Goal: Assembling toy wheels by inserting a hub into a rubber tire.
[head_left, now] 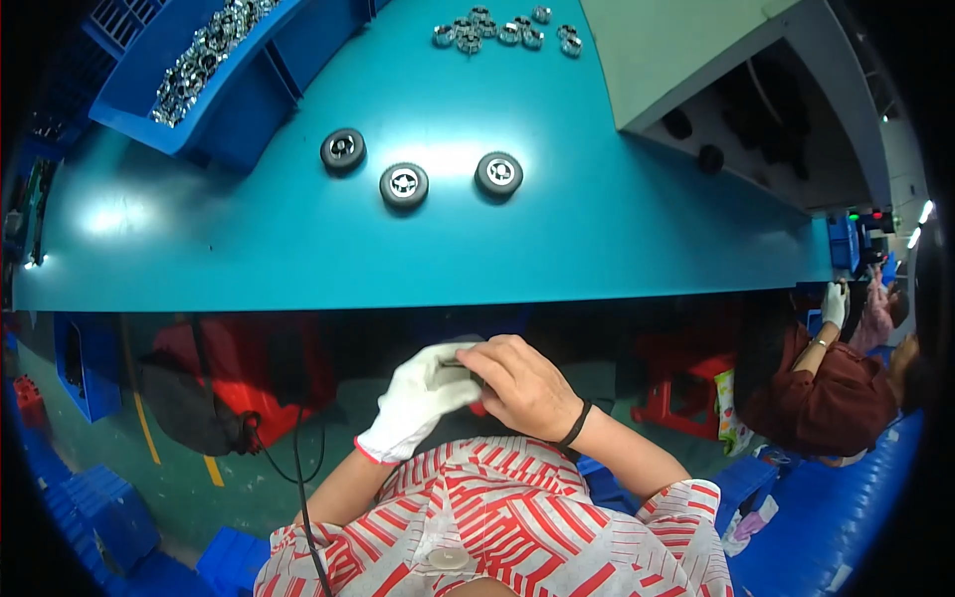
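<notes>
My left hand [418,400], in a white glove, is closed in front of my body, just below the table's front edge. Against it presses my right hand [524,385], bare with a black band at the wrist, its fingers curled in toward the glove. A small dark bit shows between the fingers, but what they hold is mostly hidden. On the teal table [418,254] beyond lie three small toy wheels with black tyres and silvery hubs: a left wheel [343,150], a middle wheel [404,186] and a right wheel [498,174].
Shiny chrome parts [204,60] fill a blue bin [244,114] at the far left. Several chrome hubs [470,37] sit at the table's far side. A pale housing [686,60] stands far right. Another person [831,393] sits at right, near a red stool [686,393].
</notes>
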A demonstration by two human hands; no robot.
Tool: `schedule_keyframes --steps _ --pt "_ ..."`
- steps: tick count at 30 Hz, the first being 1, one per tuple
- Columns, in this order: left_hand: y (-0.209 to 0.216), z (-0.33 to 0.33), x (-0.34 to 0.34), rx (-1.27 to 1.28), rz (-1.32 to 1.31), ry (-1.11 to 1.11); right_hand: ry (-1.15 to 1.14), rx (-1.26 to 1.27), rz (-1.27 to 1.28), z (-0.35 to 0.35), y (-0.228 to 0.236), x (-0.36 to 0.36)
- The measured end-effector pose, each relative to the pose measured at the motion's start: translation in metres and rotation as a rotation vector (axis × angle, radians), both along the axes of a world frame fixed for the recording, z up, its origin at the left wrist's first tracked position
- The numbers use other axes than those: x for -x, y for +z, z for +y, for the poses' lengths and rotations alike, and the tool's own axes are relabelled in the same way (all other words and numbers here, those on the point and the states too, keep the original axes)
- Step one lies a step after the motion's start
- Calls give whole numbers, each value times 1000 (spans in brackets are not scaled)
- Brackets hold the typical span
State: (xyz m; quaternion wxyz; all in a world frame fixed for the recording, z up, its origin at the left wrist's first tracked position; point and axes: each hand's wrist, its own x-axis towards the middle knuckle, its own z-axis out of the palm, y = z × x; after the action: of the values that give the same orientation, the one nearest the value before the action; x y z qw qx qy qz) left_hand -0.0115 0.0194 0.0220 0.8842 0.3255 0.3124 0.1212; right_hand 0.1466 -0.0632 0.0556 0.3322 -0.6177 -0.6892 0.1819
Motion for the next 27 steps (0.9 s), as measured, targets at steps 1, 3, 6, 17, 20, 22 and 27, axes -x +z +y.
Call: schedule_keyframes --steps 1,3,6,17,20,22,27 --pt "0 -1 -1 -28 4 0 52 37 -16 5 7 -4" --pt "0 2 -3 5 30 10 160 64 -67 13 15 -11" --pt "3 13 -4 77 9 -42 289 23 45 44 60 -38" --pt "2 17 -9 267 -101 110 -484 -102 -432 250 50 -152" --pt "-1 17 -6 310 -137 145 -465 -30 -390 254 48 -151" --pt "-3 17 -6 295 -151 177 -414 30 -209 240 55 -146" --pt "0 14 -12 346 -223 190 -406 91 569 175 61 -145"
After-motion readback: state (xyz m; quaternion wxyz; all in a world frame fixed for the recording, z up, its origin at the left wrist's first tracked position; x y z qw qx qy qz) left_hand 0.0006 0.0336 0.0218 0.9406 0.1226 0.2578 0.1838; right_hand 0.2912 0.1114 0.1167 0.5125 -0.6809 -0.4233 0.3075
